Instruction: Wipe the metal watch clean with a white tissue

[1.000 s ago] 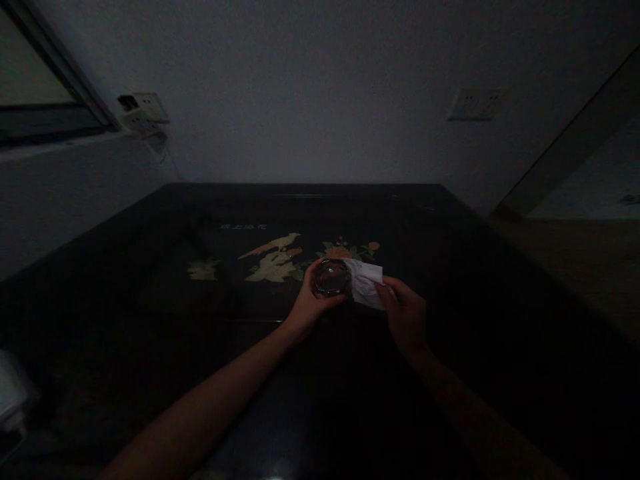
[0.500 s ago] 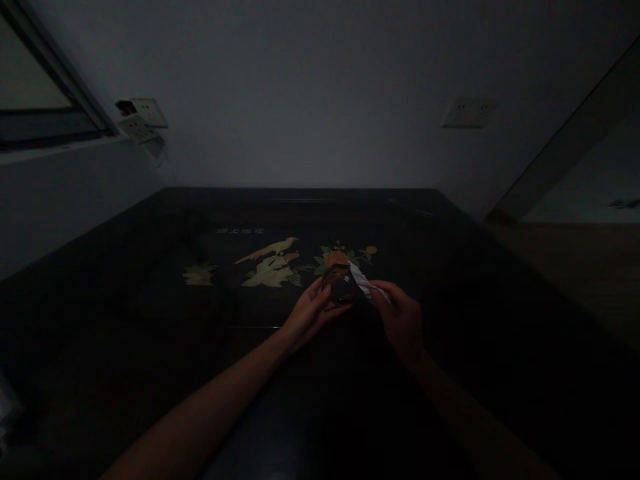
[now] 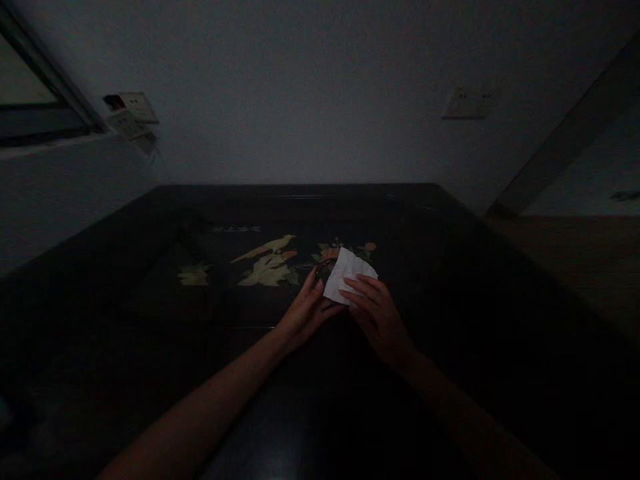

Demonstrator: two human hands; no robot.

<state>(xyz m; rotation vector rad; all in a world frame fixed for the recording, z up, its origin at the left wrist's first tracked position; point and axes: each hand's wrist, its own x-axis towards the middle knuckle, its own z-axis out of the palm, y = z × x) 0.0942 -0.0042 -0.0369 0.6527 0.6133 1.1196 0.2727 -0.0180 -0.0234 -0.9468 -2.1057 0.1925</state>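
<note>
From my remote view: plain white paper [image 3: 345, 270]; black table [image 3: 425, 260] inlaid with a pale-yellow bird [image 3: 275, 245], orange blossoms [image 3: 370, 247], green leaves [image 3: 351, 255]; grey wall [image 3: 300, 87].

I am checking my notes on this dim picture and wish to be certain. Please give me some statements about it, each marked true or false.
1. The left hand holds a dark glass object. True.
2. A socket plate is on the wall, at the right of the view. True.
3. The right hand touches nothing. False: the right hand has its fingers on a white sheet.
4. The white sheet hides part of the glass object from view. True.
5. The bird design is on the wall. False: the bird design is on the dark tabletop.
</note>
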